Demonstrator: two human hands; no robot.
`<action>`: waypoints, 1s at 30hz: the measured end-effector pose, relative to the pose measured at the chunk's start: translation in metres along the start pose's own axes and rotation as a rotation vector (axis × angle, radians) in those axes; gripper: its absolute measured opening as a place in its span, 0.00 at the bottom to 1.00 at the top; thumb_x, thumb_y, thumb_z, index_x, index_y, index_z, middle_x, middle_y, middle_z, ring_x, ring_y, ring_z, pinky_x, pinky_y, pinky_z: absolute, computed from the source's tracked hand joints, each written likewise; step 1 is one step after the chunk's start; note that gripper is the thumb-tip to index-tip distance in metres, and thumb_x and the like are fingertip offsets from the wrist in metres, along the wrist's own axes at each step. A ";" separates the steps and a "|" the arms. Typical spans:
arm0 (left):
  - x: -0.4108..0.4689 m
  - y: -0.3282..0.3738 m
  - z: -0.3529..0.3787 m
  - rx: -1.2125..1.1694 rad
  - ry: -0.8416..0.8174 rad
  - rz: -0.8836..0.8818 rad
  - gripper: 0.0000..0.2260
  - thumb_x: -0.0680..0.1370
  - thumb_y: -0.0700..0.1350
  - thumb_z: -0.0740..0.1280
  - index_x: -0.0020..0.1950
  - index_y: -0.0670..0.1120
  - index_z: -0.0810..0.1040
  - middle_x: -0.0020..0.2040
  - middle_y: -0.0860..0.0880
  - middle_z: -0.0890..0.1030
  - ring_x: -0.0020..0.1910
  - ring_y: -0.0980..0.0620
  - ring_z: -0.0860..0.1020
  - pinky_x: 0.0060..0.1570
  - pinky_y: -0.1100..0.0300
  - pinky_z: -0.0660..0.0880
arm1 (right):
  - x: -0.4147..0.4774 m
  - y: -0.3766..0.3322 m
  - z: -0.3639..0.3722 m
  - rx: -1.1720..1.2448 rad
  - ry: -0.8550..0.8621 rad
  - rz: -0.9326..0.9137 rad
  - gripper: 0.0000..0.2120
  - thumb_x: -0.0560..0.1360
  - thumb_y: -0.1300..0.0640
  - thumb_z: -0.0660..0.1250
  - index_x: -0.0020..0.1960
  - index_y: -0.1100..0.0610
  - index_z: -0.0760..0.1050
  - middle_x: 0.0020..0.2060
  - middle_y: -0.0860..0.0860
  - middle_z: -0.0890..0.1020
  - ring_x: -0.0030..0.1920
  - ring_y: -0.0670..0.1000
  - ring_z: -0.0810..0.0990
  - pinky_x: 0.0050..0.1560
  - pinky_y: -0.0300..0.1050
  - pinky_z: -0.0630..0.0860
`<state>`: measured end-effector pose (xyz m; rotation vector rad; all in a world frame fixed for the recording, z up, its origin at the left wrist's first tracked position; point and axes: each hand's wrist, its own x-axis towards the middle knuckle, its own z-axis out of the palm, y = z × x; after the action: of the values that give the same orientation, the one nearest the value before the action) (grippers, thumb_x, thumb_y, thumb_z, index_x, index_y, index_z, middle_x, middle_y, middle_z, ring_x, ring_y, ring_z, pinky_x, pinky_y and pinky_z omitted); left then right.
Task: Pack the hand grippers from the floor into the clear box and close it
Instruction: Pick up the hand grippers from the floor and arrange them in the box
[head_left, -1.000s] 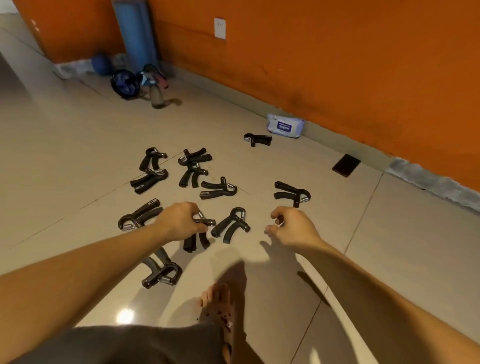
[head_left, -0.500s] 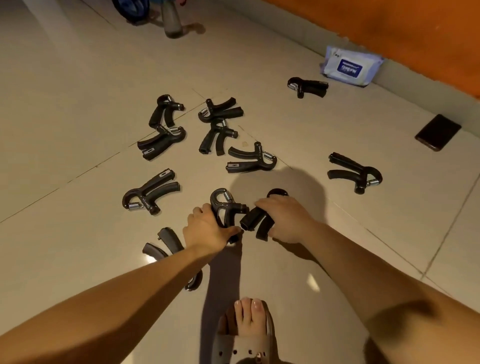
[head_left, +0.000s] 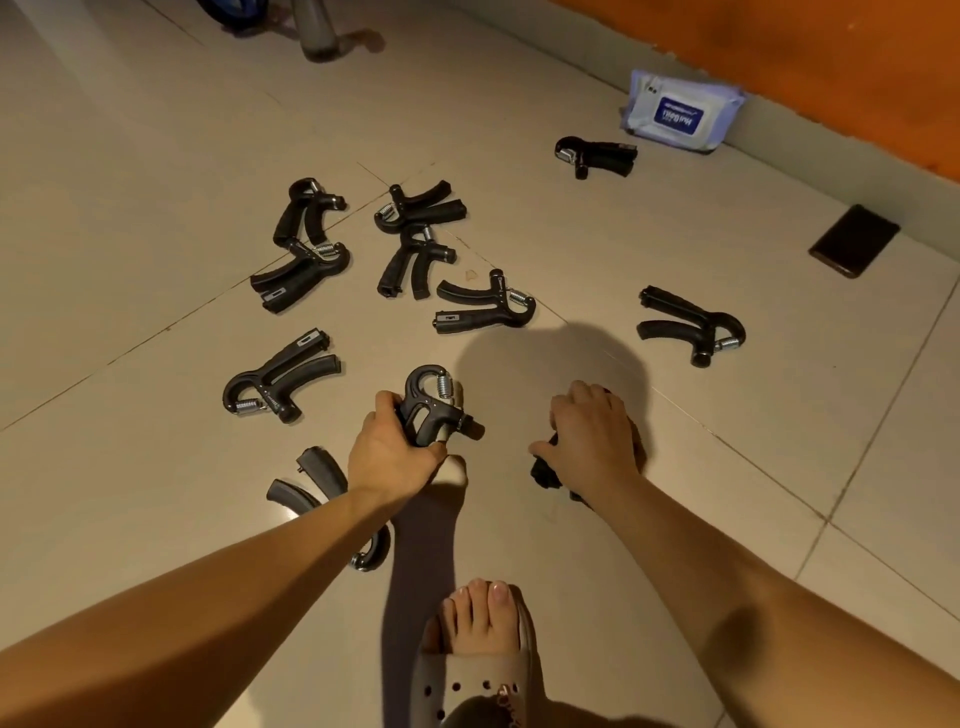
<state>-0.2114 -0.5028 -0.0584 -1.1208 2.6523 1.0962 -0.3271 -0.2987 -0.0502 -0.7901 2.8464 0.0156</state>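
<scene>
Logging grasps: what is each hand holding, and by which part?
The left hand grips a hand gripper by its handles. The right hand grips a second gripper, mostly hidden beneath it; which part cannot be told.

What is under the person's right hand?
A black hand gripper: only its handle ends show beside the right hand. Its spring end is covered.

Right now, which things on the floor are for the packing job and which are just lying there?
For the job:
- held hand gripper
- half-hidden hand gripper
- nine loose hand grippers, one at far right
(The clear box is not in view.)

Just lying about:
- wipes pack
- dark phone
- bottle at the top edge
</scene>
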 end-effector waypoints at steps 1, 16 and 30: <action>-0.003 0.000 0.002 -0.013 -0.001 0.008 0.27 0.68 0.54 0.76 0.60 0.53 0.65 0.52 0.48 0.79 0.46 0.46 0.80 0.48 0.47 0.80 | -0.005 0.001 0.002 -0.006 0.048 0.051 0.24 0.70 0.39 0.74 0.58 0.55 0.76 0.55 0.54 0.76 0.57 0.56 0.73 0.62 0.53 0.69; -0.053 0.038 0.023 -0.117 0.061 0.136 0.24 0.69 0.60 0.77 0.58 0.54 0.71 0.49 0.52 0.80 0.46 0.49 0.79 0.44 0.49 0.79 | -0.095 0.046 0.013 0.337 -0.004 0.426 0.25 0.71 0.51 0.75 0.64 0.57 0.74 0.55 0.53 0.75 0.53 0.54 0.76 0.42 0.45 0.73; -0.197 0.200 -0.020 -0.124 -0.023 0.626 0.30 0.69 0.56 0.79 0.67 0.50 0.75 0.54 0.54 0.82 0.50 0.52 0.80 0.51 0.56 0.76 | -0.270 0.149 -0.142 0.209 0.270 0.350 0.21 0.70 0.49 0.74 0.60 0.53 0.74 0.50 0.47 0.71 0.49 0.51 0.73 0.46 0.45 0.73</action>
<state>-0.1920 -0.2995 0.1354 -0.2621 3.0308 1.3490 -0.2013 -0.0414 0.1327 -0.2632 3.1312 -0.3597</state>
